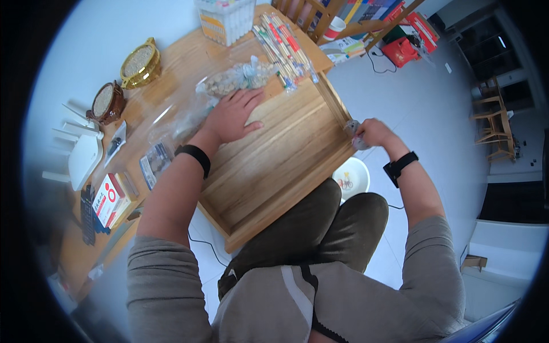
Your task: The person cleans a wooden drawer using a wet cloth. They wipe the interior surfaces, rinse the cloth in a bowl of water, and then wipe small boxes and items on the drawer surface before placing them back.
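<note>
A wooden drawer (274, 150) stands pulled out from the desk, over my thighs. My left hand (235, 112) lies spread at the drawer's back left, by the desk edge, with nothing gripped. Beyond its fingers lies a clear plastic bag of small round pale pieces (229, 80). My right hand (372, 133) is closed on a crumpled cloth or plastic wad (358, 136) at the drawer's right front corner. Several wrapped bundles of sticks (283, 47) lie on the desk past the drawer.
On the desk are a marker box (226, 21), a gold pot (140, 64), a brown pot (106, 103), a white router (85, 156), a remote control (88, 214) and a red-white box (107, 199). A white bin (352, 175) stands on the floor by my knees.
</note>
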Available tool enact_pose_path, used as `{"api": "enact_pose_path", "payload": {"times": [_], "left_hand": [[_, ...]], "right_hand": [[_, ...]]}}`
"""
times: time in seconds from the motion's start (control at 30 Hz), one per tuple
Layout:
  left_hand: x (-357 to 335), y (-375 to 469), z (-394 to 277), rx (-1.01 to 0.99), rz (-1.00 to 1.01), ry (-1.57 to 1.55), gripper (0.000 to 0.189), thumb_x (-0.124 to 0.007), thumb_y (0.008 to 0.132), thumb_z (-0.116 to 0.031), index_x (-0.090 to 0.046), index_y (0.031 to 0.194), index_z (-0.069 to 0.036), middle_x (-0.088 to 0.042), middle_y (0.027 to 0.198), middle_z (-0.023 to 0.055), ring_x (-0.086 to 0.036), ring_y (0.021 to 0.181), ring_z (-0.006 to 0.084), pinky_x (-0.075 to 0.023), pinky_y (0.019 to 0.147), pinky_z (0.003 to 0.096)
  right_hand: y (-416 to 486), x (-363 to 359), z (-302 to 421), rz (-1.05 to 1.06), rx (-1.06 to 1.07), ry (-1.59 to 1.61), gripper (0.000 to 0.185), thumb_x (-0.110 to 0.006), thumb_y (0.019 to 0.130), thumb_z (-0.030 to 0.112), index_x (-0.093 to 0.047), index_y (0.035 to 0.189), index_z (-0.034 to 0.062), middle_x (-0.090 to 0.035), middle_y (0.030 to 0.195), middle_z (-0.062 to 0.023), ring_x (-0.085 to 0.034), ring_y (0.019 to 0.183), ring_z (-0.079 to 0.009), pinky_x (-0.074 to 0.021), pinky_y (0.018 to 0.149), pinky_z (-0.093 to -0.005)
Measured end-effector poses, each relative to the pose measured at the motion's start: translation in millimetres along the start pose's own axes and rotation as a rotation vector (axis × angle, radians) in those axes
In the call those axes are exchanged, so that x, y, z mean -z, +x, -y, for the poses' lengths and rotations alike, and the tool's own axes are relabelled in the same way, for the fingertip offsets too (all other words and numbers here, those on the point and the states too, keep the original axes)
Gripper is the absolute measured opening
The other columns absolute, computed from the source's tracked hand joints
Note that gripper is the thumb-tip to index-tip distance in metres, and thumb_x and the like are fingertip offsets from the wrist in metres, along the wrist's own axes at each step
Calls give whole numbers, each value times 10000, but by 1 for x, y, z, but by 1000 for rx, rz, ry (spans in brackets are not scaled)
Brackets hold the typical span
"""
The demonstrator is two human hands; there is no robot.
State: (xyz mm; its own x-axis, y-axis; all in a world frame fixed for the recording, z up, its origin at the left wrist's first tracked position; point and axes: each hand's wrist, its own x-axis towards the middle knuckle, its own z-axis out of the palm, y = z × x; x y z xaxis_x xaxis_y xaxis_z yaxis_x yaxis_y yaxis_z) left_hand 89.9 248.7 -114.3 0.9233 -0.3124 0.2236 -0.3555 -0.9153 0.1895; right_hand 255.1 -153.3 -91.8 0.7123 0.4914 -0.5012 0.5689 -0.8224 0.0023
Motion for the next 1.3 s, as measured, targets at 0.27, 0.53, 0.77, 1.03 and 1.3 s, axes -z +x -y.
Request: {"api": "enact_pose_path", "payload": {"times": [0.27,0.53,0.77,1.03,1.3], "left_hand": [[1,0,-1,-15,-35,13,667,-556,911,-484,-423,1413,-65,-388,1494,62,-408,1299,298,-305,1115,431],[-2,0,1,-31,-31,-3,670,-556,910,-484,-420,1416,-67,-387,1499,70,-411,1297,297,-293,1120,438],[-2,0,0,-56,-117,68,646,-569,902,-474,-448,1381,-59,-423,1459,51,-430,1283,261,-350,1084,406],[-6,-1,3,-72,-116,20,658,-561,914,-474,-422,1405,-57,-411,1473,73,-422,1290,296,-321,1104,418],[-13,-2,5,-84,-197,99,631,-532,931,-503,-462,1362,-48,-478,1399,80,-439,1288,261,-330,1107,400]], "right_hand": [[-39,-44,20,-226,-29,-17,262,-650,746,72,-670,1007,86,-622,1052,-145,-607,1013,-344,-514,887,-407],[-51,-37,87,-58,350,-2,194,-672,700,77,-731,879,126,-649,869,-145,-615,927,-330,-518,829,-431],[-96,-83,246,69,825,161,228,-686,701,101,-729,913,173,-617,1004,-128,-584,1036,-332,-513,834,-438],[-86,-64,178,9,489,183,288,-667,631,34,-706,864,199,-584,955,-70,-593,996,-297,-505,814,-402],[-72,-54,149,-156,308,66,123,-692,728,112,-689,842,157,-606,973,-107,-601,978,-327,-508,835,-421]]}}
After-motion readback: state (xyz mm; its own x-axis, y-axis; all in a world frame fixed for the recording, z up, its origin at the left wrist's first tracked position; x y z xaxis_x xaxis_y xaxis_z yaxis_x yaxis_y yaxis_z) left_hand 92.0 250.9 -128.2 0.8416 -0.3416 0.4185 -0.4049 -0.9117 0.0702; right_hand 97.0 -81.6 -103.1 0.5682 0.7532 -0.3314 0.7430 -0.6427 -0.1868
